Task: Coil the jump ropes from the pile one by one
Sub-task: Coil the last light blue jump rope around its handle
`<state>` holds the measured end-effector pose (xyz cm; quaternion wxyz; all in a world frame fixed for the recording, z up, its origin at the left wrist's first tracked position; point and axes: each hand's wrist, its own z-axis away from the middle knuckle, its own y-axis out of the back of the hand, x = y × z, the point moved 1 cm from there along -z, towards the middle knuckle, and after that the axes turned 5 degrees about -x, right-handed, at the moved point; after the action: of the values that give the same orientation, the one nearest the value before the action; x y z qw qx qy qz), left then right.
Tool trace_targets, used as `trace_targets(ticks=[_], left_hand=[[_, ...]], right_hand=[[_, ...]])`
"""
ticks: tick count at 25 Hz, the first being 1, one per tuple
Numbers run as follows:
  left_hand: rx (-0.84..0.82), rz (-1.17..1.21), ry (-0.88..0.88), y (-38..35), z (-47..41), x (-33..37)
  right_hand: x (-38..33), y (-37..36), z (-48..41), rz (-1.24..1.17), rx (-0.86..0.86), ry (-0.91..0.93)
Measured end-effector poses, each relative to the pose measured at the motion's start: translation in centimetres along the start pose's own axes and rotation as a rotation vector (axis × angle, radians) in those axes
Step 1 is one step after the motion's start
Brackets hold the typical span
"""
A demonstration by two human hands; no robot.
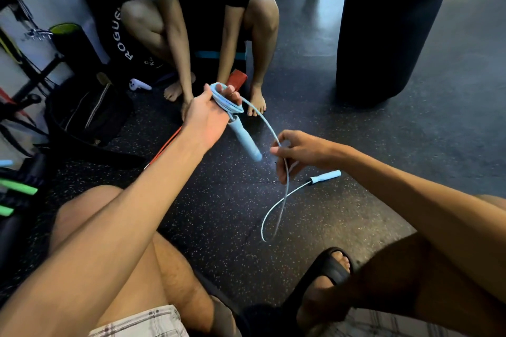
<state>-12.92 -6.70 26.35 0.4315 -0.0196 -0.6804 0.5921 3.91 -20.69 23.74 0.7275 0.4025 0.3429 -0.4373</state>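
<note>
A light blue jump rope is partly wound in several loops (pixel 227 102) around the fingers of my left hand (pixel 208 115), held out ahead of me. One blue handle (pixel 245 141) hangs down from that hand. From the loops the cord (pixel 269 128) arcs over to my right hand (pixel 297 152), which pinches it between thumb and fingers. Below that hand the cord drops, loops above the floor and runs to the second blue handle (pixel 325 176) lying on the floor.
Another person squats opposite me, bare feet (pixel 256 102) near a red strap (pixel 236 79). A black punching bag (pixel 388 27) stands at the right. Bags and gear with green handles (pixel 19 187) crowd the left. A red cord (pixel 164 145) runs under my left forearm.
</note>
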Motion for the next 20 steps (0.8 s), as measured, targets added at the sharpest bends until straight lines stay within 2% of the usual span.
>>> trace_targets(ticks=[4, 8, 10, 13, 16, 18, 20], left_hand=[[0.148, -0.184, -0.159, 0.8, -0.4, -0.3], [0.12, -0.608, -0.304, 1.1, -0.5, -1.5], [0.078, -0.832, -0.308, 1.2, -0.5, -2.2], [-0.016, -1.123, -0.22, 1.0, -0.2, -3.1], [-0.187, -1.352, -0.058, 0.7, 0.5, -4.0], [-0.28, -1.29, 0.109, 0.2, 1.1, -4.8], [-0.335, -1.091, 0.302, -0.3, 1.7, -5.1]], right_hand=[[-0.5, -0.5, 0.1, 0.085, -0.018, -0.006], [-1.4, -0.8, -0.6, 0.42, 0.118, 0.143], [-1.8, -0.6, -0.7, 0.523, 0.18, 0.251], [-2.9, -0.3, -0.2, 0.571, 0.295, 0.403], [-3.5, 0.5, 0.1, 0.551, 0.436, 0.472], [-3.6, 1.1, 0.1, 0.529, 0.521, 0.484], [-3.5, 1.7, 0.1, 0.457, 0.573, 0.485]])
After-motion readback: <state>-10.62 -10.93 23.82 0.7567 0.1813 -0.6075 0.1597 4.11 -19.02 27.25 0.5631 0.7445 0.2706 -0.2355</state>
